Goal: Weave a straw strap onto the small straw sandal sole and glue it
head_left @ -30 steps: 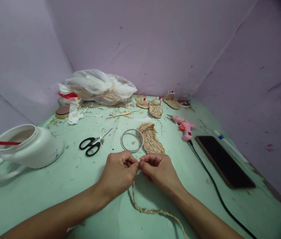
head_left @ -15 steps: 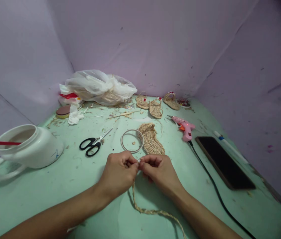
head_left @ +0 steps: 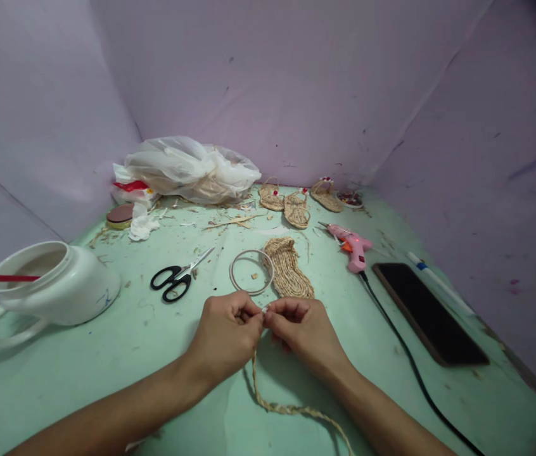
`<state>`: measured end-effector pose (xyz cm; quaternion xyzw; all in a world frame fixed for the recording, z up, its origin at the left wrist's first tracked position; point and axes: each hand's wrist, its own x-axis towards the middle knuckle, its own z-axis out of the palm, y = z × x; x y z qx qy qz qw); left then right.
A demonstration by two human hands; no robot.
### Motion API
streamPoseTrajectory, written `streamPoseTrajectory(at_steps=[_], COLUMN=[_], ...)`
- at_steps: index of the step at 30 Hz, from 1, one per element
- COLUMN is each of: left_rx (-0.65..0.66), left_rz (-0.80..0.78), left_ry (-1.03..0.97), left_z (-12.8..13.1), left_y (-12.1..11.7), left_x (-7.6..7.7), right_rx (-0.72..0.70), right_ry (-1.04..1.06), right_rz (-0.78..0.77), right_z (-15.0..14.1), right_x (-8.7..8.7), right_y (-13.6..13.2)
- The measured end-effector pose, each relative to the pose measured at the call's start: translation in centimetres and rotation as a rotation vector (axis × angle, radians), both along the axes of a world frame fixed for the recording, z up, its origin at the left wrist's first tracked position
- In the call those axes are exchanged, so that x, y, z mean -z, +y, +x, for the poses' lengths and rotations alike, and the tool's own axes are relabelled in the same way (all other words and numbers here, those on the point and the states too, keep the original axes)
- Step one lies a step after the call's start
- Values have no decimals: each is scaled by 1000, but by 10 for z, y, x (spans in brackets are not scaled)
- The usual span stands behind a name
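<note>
My left hand [head_left: 230, 326] and my right hand [head_left: 303, 329] meet fingertip to fingertip above the green tabletop. Both are closed in a pinch at the upper end of a braided straw cord [head_left: 275, 408]. A small whitish bit shows between the fingertips; what it is cannot be made out. From under my left hand the cord hangs down, then runs along the table to the lower right. Just beyond my hands lie a woven straw sole [head_left: 289, 269] and a thin pale ring [head_left: 236, 286], its right side touching the sole.
Black-handled scissors [head_left: 177, 280] and a white pot [head_left: 82, 285] with a red stick are at left. On the right lie a pink glue gun [head_left: 356, 246], its cable and a phone [head_left: 429, 313]. Small straw sandals [head_left: 296, 212] and a plastic bag [head_left: 192, 168] line the back wall.
My hands keep the same pinch and have barely shifted. The whole view has moved very slightly; the cord and the objects on the table lie as before.
</note>
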<state>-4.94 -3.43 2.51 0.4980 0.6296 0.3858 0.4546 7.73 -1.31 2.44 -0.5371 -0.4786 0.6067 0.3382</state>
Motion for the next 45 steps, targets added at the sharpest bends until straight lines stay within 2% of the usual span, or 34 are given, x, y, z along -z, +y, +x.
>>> streamPoseTrajectory(at_steps=[14,18,22,26,29,33,37,39,42,45], left_rx=[-19,-14,25,116,164,230,356,377,316,237], left_rz=[-15,-112,-246,-397,-454,-562,-708,-743,-728,-674], left_ry=[-48,-139,-321,-549,-702,-835,-857,-823,-743,-746], left_z=[0,0,-4,-9,-13,-18,-20,-21,-23,-25], left_y=[1,4,9,14,16,18,19,20,22,24], left_x=[1,-3,-4,0,0,-3,-3,-3,-5,-7], right_rx=[-12,1,4,-31,-36,-96,-278,-325,-321,-304], right_ry=[12,-21,-43,-56,-79,-83,-21,-19,-62,-118], right_rz=[19,11,41,152,253,385,426,493,682,837], right_z=[2,1,2,5,9,15,22,25,29,30], right_x=[3,2,1,1,1,0,-1,-2,-3,-1], right_y=[0,1,2,2,3,8,10,11,12,14])
